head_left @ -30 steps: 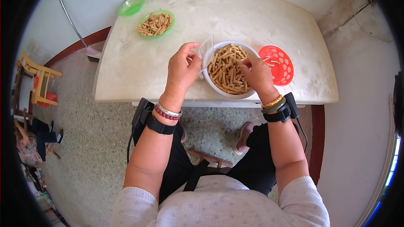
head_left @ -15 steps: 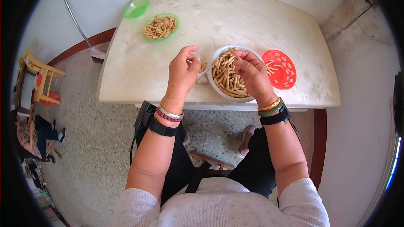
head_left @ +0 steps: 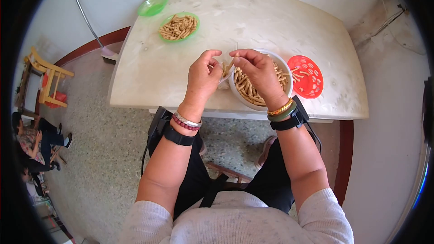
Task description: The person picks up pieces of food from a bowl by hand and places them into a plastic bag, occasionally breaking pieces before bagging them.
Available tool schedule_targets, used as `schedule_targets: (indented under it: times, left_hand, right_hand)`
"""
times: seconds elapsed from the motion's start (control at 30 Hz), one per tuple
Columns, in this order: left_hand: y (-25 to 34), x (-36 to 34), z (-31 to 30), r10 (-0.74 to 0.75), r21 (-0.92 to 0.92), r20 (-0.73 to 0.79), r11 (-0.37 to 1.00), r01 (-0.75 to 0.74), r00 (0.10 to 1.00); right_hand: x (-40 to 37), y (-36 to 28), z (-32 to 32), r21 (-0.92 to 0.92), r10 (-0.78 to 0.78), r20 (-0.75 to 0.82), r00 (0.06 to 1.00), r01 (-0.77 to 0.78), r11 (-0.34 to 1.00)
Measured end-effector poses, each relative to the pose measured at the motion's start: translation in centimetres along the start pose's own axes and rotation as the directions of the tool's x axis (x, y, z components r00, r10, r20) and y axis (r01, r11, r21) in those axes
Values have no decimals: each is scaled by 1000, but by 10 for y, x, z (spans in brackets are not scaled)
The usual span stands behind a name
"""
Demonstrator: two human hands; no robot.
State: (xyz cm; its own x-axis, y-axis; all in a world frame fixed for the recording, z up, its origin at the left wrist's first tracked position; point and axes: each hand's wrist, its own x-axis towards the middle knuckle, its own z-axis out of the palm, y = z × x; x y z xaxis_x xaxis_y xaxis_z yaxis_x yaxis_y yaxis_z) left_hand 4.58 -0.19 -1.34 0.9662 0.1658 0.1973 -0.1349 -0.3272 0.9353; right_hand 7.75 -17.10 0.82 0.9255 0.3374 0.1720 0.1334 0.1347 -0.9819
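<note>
The right hand (head_left: 258, 74) is pinching one thin brown snack stick (head_left: 230, 64) between the thumb and the fingertips, so this hand is closed on it. The stick is tilting up, and its low end is sitting right at the mouth of a small clear plastic bag (head_left: 224, 76). The left hand (head_left: 202, 81) is gripping that bag by its edge with the thumb and first fingers, closed tight on it. A few brown sticks are lying inside the bag already. The two hands are almost touching each other, just above the near edge of the table.

Right behind and under the right hand a round white bowl (head_left: 253, 107) is sitting on the pale stone-look table (head_left: 253, 18). It is holding a big heap of the same brown sticks (head_left: 246, 88). The bag is hanging just beside the bowl's left rim.

Just to the right of the bowl a round red plastic basket tray (head_left: 312, 81) is lying flat, with only a few sticks on it.

Far off, at the back left corner of the table, a green plastic plate (head_left: 179, 39) is holding more sticks – and a small green bowl (head_left: 153, 6) is sitting just behind it.
</note>
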Motion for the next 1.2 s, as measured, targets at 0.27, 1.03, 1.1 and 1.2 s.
schedule_targets:
  times: [0.27,1.03,1.1,1.2]
  left_hand:
    - [3,9,4,54,18,-72,998,-52,996]
    - [13,13,5,303,207,-30,934,-291,953]
    - [12,11,5,285,193,-17,942,-276,959]
    - [11,12,9,256,212,5,944,-251,967]
  right_hand:
    - [11,24,-19,-453,2,-139,990,-65,889]
    - [-29,2,-27,-547,-171,150,974,226,806]
    - [-31,0,-37,-538,-157,114,981,194,821]
    - [-29,1,-55,-590,-167,25,986,149,793]
